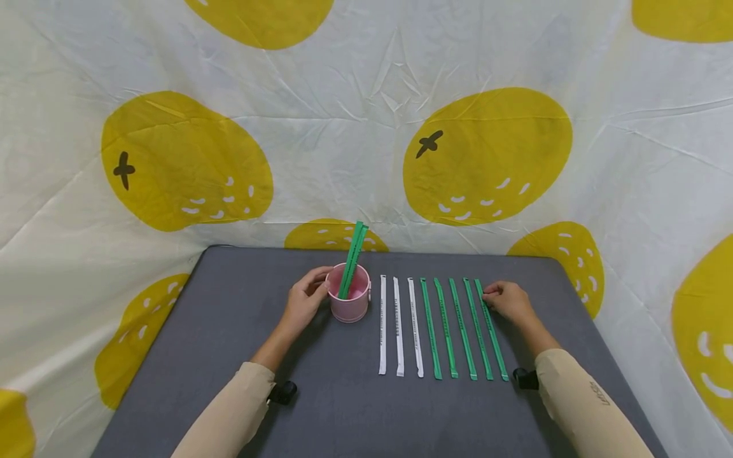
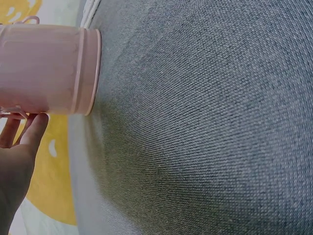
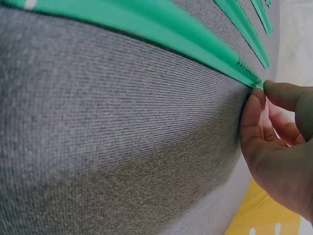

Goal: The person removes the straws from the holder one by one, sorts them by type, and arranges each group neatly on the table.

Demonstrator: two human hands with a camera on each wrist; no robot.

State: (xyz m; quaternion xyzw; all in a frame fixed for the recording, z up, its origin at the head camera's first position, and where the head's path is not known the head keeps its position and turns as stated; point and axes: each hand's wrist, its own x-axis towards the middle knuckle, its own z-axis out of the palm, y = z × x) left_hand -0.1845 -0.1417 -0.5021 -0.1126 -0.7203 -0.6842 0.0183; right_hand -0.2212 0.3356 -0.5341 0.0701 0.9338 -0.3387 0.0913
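Note:
A small pink bucket stands upright on the table, with a few green paper-wrapped straws leaning in it. My left hand holds the bucket's left side, thumb in front and fingers near the rim. In the left wrist view, its fingertips touch the bucket beside a small side lug. To the right, my right hand pinches the upper end of the rightmost green wrapped straw between thumb and index finger. That straw lies along the table in the right wrist view.
Three white wrapped straws and several green ones lie side by side in a row between the hands. The dark grey table ends at a back edge against a white cloth with yellow fruit prints.

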